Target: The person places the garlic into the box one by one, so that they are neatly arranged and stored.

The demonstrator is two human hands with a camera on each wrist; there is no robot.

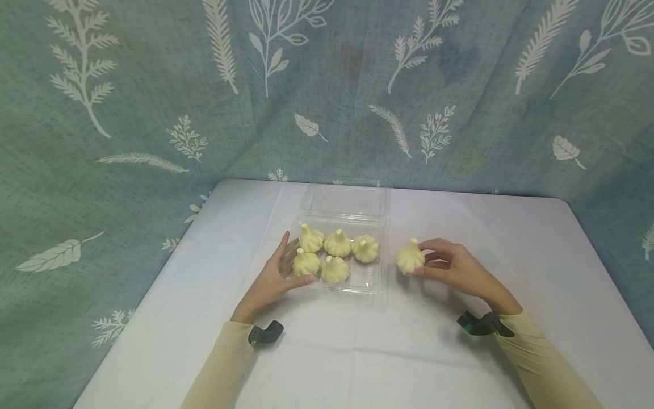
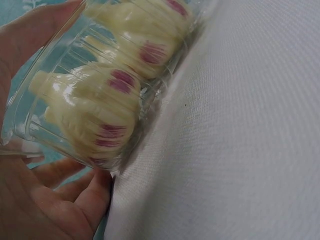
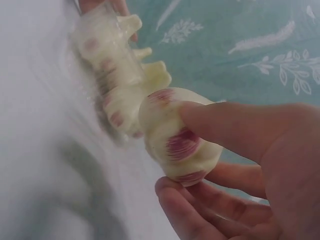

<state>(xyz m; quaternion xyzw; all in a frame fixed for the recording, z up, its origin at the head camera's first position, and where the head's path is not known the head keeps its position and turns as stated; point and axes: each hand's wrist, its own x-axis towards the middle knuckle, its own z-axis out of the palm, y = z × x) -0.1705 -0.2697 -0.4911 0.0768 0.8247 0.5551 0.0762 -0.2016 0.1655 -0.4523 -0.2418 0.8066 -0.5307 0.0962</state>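
In the head view a clear plastic clamshell box (image 1: 369, 278) stands with its lid hinged back. Several garlic bulbs (image 1: 338, 243), pale with upright stems, sit inside in two rows; the front right part of the box holds none. My left hand (image 1: 271, 287) grips the box's left side, thumb along the front rim and fingers round the side. Purple streaks mark the bulbs seen through the box wall (image 2: 65, 107) in the left wrist view. To the right of the box, my right hand (image 1: 455, 267) pinches another garlic bulb (image 3: 175, 137) between thumb and fingers.
The raised lid (image 1: 347, 201) reaches toward the back edge of the white-covered table (image 1: 327, 352). Behind it hangs a green-blue curtain (image 1: 347, 113) printed with white leaves. A dark band (image 1: 265, 333) is strapped round each wrist.
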